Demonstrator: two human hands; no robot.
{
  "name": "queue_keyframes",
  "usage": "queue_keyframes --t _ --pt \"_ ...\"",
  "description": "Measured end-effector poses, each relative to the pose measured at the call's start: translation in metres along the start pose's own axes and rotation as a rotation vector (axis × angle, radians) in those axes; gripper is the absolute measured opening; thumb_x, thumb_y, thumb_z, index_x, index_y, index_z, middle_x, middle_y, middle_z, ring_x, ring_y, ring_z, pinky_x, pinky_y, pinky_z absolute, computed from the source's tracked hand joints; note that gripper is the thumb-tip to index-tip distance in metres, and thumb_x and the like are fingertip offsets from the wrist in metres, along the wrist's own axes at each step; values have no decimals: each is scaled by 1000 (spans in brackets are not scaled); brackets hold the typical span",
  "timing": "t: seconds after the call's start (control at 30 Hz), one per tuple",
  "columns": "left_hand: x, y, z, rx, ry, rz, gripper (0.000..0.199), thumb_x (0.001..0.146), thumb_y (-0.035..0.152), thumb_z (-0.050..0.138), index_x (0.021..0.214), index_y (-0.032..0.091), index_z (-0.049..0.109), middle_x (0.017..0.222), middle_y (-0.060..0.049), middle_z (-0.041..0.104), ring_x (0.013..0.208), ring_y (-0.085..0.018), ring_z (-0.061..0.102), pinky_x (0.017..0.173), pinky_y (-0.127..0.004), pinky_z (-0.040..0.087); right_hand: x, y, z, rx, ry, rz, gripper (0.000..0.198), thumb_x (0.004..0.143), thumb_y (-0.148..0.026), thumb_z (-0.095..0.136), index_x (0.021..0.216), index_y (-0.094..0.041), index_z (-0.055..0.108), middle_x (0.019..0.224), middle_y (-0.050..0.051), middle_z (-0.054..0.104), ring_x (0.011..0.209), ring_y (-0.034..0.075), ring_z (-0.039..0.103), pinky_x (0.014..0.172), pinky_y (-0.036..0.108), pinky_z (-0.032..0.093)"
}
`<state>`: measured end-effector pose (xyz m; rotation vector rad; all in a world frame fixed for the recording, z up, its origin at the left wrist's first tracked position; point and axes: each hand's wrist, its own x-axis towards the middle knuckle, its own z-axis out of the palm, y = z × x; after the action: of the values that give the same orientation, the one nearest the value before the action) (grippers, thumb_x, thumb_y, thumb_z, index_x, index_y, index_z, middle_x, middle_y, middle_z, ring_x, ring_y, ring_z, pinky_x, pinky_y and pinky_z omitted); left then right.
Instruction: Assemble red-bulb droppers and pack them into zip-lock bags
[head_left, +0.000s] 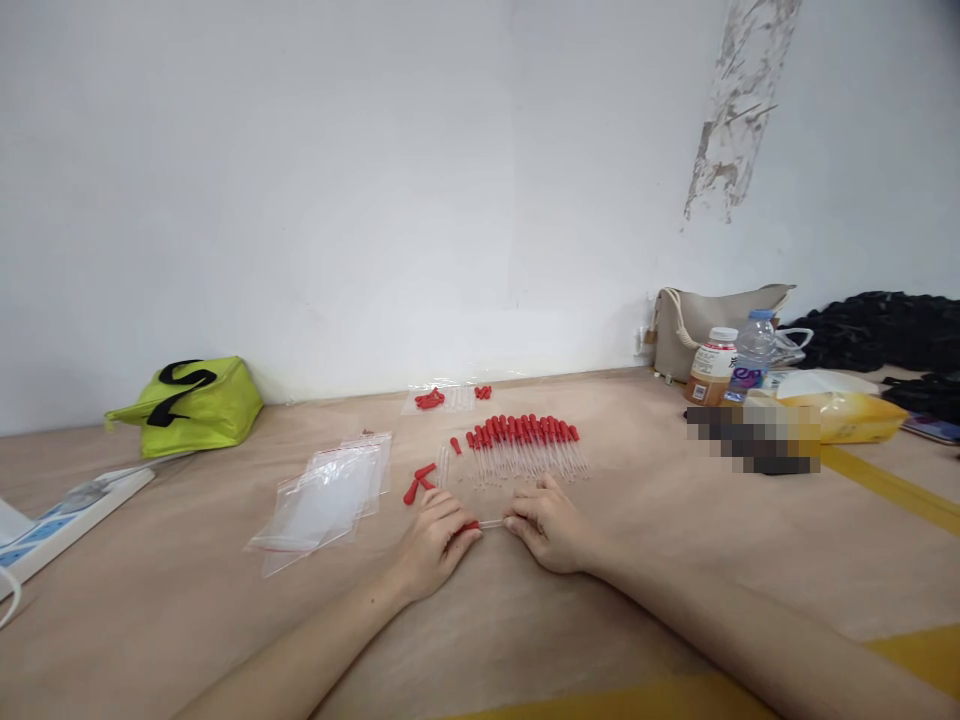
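Note:
Between my two hands a glass dropper tube [492,523] lies level, just above or on the table. My left hand [439,540] is closed around a red rubber bulb [471,525] at the tube's left end. With fingertips pinched, my right hand [551,525] grips the tube's other end. Beyond them lies a row of droppers with red bulbs [525,432], their clear tips pointing towards me. Several loose red bulbs [420,483] and a few bare glass tubes [443,466] are just past my left hand. A single red bulb [455,446] lies beside the row.
Clear zip bags [326,500] lie to the left. A bag of red bulbs and tubes [442,398] is by the wall. At left are a lime-green bag [202,410] and a power strip [75,525]; at right, bottles [714,367], a beige bag [675,330] and a yellow packet [847,415].

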<state>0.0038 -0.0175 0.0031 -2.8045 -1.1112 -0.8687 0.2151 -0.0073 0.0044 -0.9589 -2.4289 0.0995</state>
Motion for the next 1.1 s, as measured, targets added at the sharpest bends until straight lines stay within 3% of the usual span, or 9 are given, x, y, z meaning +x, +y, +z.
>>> queue_keyframes --t 0.13,0.37,0.57,0.7,0.87,0.97,1.1 --pt "1 2 -2 -19 4 10 22 87 27 40 80 18 59 72 -5 57 72 -18 49 74 -34 36 1 -5 0 22 -43 53 24 83 -19 40 65 -16 55 68 0 60 61 10 47 69 26 25" --pt "4 4 -4 -20 -33 60 21 87 26 40 83 18 59 75 -5 60 74 -18 51 76 -35 36 4 -8 -1 90 -103 85 27 85 -20 37 70 -18 59 70 0 64 63 11 51 73 27 26" --pt "7 -5 -14 28 -50 83 16 86 28 46 92 21 59 83 -3 62 80 -17 53 83 -35 35 4 -14 -16 -46 -87 6 21 80 -27 46 71 -19 63 72 2 64 69 12 52 71 28 25" --pt "6 -31 -24 0 109 -121 35 78 34 56 111 23 53 103 -6 57 97 -22 50 86 -36 37 9 -4 -25 -40 -100 119 23 77 -26 47 64 -19 64 64 1 63 63 12 52 64 25 28" --pt "6 -72 -25 -159 352 -574 33 78 42 50 95 15 59 90 -8 61 78 -20 56 66 -31 45 47 13 -26 128 -85 497 22 72 -30 50 58 -19 64 58 0 62 59 13 54 55 22 30" --pt "6 -79 -20 -197 354 -594 31 77 42 49 88 14 60 84 -6 63 71 -18 57 63 -29 46 78 11 -14 68 6 616 26 71 -35 50 54 -20 62 61 1 63 66 15 56 64 26 32" --pt "4 -76 -15 -211 340 -553 27 79 41 48 76 16 58 78 -4 62 74 -18 57 66 -28 45 108 5 18 -49 66 658 30 74 -39 47 59 -20 64 70 5 66 74 19 58 74 33 30"
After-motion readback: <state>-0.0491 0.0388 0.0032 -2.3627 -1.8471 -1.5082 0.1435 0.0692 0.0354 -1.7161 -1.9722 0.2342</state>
